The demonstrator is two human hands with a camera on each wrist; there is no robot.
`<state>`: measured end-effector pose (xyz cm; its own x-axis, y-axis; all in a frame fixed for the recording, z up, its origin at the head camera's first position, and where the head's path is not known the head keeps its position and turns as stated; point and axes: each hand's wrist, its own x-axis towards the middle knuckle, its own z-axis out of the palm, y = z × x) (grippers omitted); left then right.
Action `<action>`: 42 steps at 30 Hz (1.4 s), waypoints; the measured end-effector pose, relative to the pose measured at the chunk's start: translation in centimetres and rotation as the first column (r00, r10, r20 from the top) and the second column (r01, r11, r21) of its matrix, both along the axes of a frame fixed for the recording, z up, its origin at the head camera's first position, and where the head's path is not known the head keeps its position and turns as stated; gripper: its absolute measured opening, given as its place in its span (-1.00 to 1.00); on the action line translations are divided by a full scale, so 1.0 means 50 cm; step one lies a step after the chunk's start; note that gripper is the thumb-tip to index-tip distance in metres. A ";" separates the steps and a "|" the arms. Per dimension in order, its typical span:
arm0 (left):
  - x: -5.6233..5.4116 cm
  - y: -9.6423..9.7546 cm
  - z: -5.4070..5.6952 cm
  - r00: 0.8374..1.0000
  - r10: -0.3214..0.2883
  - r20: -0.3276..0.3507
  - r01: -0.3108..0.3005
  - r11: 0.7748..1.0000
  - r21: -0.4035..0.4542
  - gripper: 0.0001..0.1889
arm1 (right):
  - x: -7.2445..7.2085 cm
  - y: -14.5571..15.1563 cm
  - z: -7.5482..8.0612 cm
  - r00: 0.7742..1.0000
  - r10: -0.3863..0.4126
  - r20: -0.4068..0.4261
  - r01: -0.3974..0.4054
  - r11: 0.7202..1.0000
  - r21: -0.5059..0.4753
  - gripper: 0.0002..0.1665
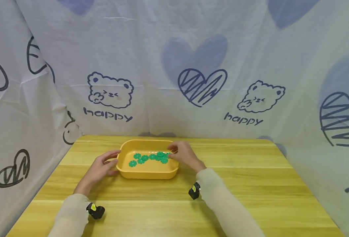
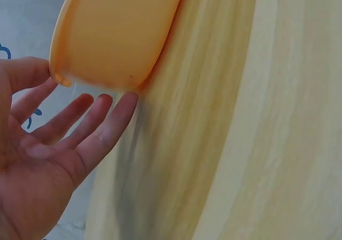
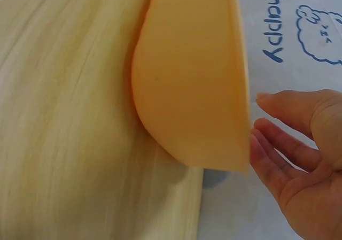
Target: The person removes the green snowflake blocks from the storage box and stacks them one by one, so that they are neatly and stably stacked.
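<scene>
A yellow plastic basin (image 1: pixel 147 175) stands on the table with several green flower-shaped discs (image 1: pixel 144 158) on its floor, more of them bunched toward the right end. My left hand (image 1: pixel 101 168) is at the basin's left end. In the left wrist view its fingers (image 2: pixel 99 136) are spread and loosely bent, with tips at the basin's end wall. My right hand (image 1: pixel 184 154) reaches over the right rim beside the bunched discs. In the right wrist view, thumb and fingers (image 3: pixel 278 157) stand apart at the rim; their tips are partly hidden, and no disc shows between them.
The wood-grain table (image 1: pixel 236 187) extends around the basin. A white cloth (image 1: pixel 150 108) printed with hearts and bears hangs behind it and along both sides. Small black devices sit on the left wrist (image 1: pixel 96 210) and the right wrist (image 1: pixel 194 191).
</scene>
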<state>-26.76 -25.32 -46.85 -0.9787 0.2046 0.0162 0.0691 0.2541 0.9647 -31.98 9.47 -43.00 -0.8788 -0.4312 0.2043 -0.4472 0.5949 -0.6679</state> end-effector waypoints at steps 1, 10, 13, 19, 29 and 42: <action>-0.001 0.000 -0.001 1.000 0.002 0.006 -0.002 1.000 0.014 -0.46 | -0.002 -0.005 -0.001 1.000 0.004 0.003 -0.004 1.000 0.017 -0.68; 0.001 -0.007 -0.007 1.000 0.015 0.007 -0.015 1.000 0.027 -0.46 | -0.015 -0.046 -0.011 0.999 0.052 0.007 -0.052 0.980 0.191 -0.72; 0.004 -0.007 -0.008 1.000 0.029 0.007 -0.029 0.999 0.030 -0.47 | -0.018 -0.060 -0.015 0.998 0.066 0.016 -0.068 0.968 0.241 -0.73; 0.005 -0.004 -0.010 0.999 0.045 0.005 -0.045 0.998 0.041 -0.47 | -0.016 -0.080 -0.020 0.997 0.068 0.021 -0.071 0.941 0.332 -0.73; 0.006 -0.002 -0.014 0.999 0.045 0.010 -0.045 0.998 0.040 -0.46 | -0.012 -0.098 -0.028 1.000 0.018 -0.010 -0.011 0.895 0.445 -0.76; 0.004 0.004 -0.017 0.999 0.054 0.009 -0.054 0.998 0.042 -0.47 | -0.017 -0.089 -0.021 0.996 0.068 0.052 -0.085 0.874 0.479 -0.63</action>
